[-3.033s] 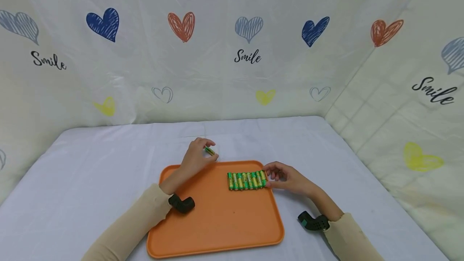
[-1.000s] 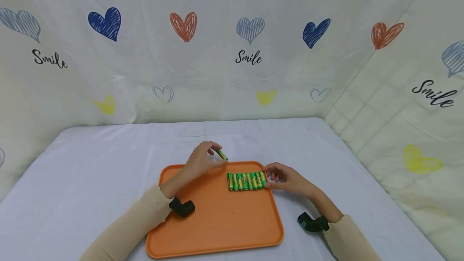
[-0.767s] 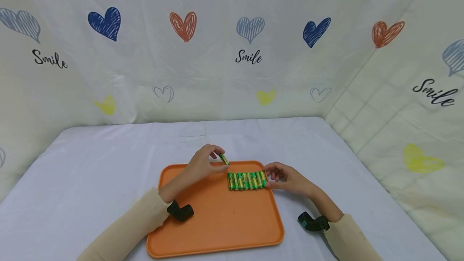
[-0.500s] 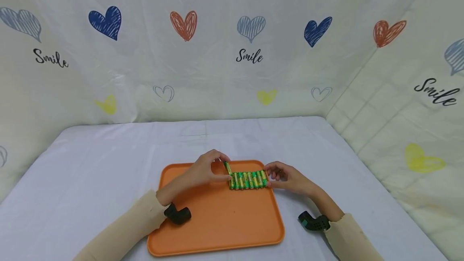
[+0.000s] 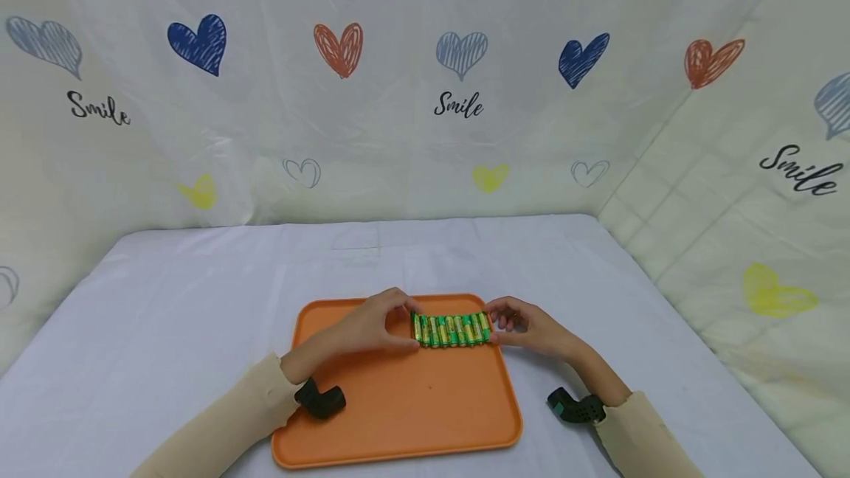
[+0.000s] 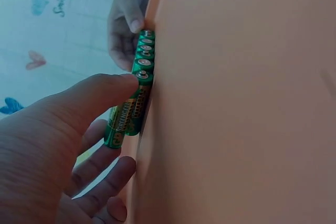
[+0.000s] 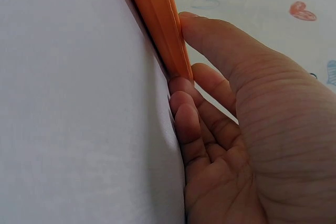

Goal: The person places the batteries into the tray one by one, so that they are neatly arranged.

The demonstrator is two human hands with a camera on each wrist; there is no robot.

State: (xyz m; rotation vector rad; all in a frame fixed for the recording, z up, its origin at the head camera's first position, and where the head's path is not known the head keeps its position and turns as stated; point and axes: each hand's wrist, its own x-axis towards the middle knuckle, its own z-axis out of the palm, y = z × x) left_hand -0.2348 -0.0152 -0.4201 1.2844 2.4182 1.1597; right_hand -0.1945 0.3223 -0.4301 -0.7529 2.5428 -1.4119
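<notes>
Several green-and-gold batteries (image 5: 454, 330) lie side by side in a row near the far right corner of the orange tray (image 5: 398, 404). At the row's left end, my left hand (image 5: 375, 323) pinches one battery (image 6: 116, 124) by its two ends, thumb on the near end. This battery stands close beside its neighbour in the left wrist view. My right hand (image 5: 531, 329) reaches over the tray's right rim, thumb and index finger at the two ends of the rightmost battery. In the right wrist view the rim (image 7: 157, 19) hides the batteries.
The tray sits on a table covered with a white cloth (image 5: 199, 279). A white sheet (image 5: 392, 116) printed with hearts and "Smile" hangs behind and at the right. Each wrist wears a black device (image 5: 320, 398).
My left hand has come from beyond the tray's far edge, rightward and down, bringing a battery to the left end of the row. The right hand has stayed in place.
</notes>
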